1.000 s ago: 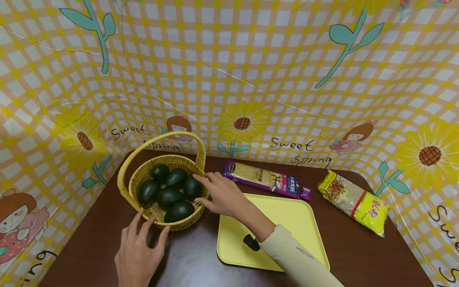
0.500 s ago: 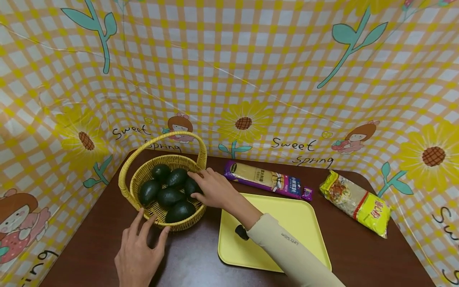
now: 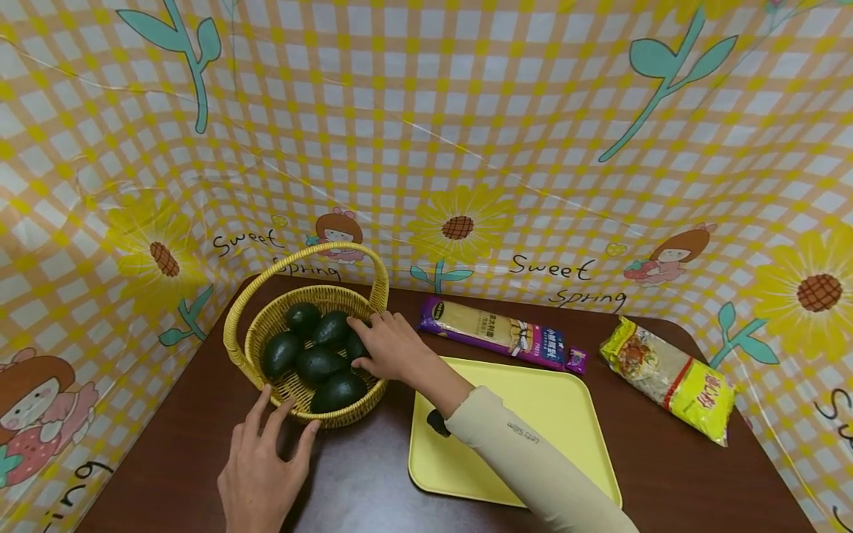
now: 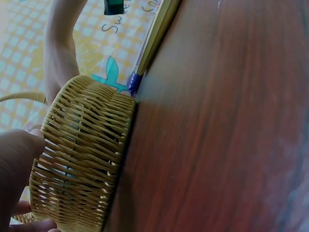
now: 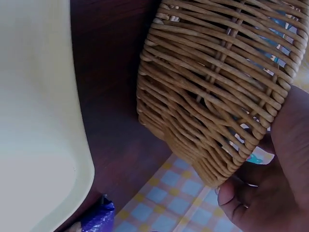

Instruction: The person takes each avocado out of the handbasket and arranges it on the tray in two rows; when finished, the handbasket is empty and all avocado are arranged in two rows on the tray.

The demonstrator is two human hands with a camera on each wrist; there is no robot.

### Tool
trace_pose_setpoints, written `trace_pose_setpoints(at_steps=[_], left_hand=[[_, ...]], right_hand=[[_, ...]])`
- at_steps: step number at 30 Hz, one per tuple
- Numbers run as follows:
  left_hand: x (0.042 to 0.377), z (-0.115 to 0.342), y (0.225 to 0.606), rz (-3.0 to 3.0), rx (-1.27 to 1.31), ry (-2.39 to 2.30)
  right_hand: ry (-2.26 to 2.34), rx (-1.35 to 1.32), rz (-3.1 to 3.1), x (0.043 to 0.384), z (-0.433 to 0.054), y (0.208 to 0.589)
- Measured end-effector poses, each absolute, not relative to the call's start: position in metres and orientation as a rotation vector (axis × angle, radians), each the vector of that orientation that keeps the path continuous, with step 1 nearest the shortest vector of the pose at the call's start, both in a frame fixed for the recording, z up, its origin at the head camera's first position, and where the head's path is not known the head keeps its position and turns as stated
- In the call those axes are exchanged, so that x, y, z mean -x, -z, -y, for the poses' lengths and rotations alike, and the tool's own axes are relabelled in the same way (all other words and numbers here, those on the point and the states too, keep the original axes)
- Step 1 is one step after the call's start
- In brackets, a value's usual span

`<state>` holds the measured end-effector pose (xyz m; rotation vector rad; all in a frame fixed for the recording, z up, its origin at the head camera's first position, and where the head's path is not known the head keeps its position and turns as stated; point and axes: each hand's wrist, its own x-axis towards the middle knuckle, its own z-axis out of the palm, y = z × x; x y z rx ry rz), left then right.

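Note:
A yellow wicker basket (image 3: 320, 422) with a tall arched handle stands at the left of the table, holding several dark green avocados (image 3: 320, 365). My right hand (image 3: 393, 348) reaches over its right rim, thumb and fingers around the rightmost avocado (image 3: 355, 346), which the hand partly covers. In the right wrist view those fingertips are partly hidden behind the wicker wall (image 5: 207, 87). My left hand (image 3: 263, 466) is at the near rim with fingers spread. The left wrist view has its thumb (image 4: 31, 140) touching the basket's edge.
A yellow tray (image 3: 520, 444) lies under my right forearm. Behind it is a purple pasta packet (image 3: 493, 333); a yellow-ended noodle bag (image 3: 669, 381) lies at the right. A checked, flowered cloth (image 3: 453, 111) hangs around the table's back and sides.
My right hand has moved left and farther into the basket, its thumb and fingers coming down around the rightmost avocado. My left hand has stayed at the near rim.

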<state>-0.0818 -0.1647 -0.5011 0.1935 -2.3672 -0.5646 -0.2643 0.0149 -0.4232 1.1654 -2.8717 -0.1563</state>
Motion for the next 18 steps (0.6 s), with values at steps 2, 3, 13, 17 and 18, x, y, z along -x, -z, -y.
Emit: trace_pose_setpoints(at_steps=[2,3,13,17,18], left_hand=[[0.081,0.166,0.502,2.365,-0.193,0.563],[0.081,0.167,0.503,2.364,-0.193,0.561],[0.083,0.167,0.503,2.360,-0.193,0.561],[0.084,0.167,0.503,2.363,-0.190,0.562],[0.084,0.167,0.503,2.364,-0.188,0.562]], right_hand=[[0.181,-1.169,2.884,0.265,-0.012,0.423],[0.193,-1.172,2.886,0.266,-0.010,0.424],[0.293,-1.216,2.897,0.272,-0.007,0.423],[0.307,-1.217,2.928,0.276,-0.005,0.422],[0.304,-1.215,2.934,0.277,-0.005,0.422]])
